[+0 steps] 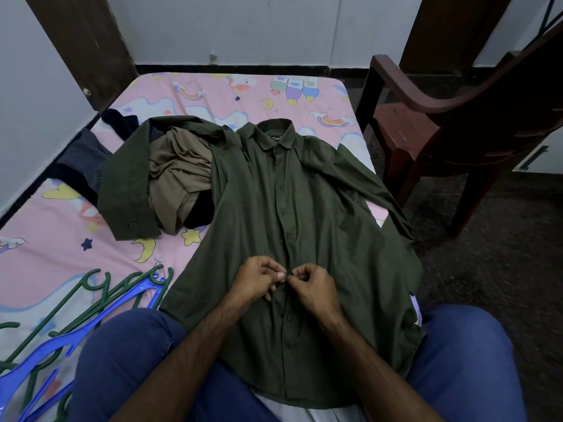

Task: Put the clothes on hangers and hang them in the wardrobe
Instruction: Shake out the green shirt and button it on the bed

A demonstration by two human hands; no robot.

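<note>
A dark green button-up shirt (pixel 304 190) lies spread flat on the bed, collar away from me, its hem over my lap. My left hand (pixel 259 280) and my right hand (pixel 313 284) meet at the shirt's front placket, each pinching the fabric at a button near the lower middle. A tan garment (pixel 179 181) lies bunched under the shirt's left sleeve. A dark striped garment (pixel 85 161) sits further left. Several green and blue plastic hangers (pixel 76 324) lie in a pile at the bed's lower left.
The bed has a pink cartoon-print sheet (pixel 61 254). A brown plastic armchair (pixel 457 126) stands on the dark floor to the right. White walls and a dark wooden door frame (pixel 88 47) close off the back and left. My knees in blue jeans (pixel 131 360) frame the shirt.
</note>
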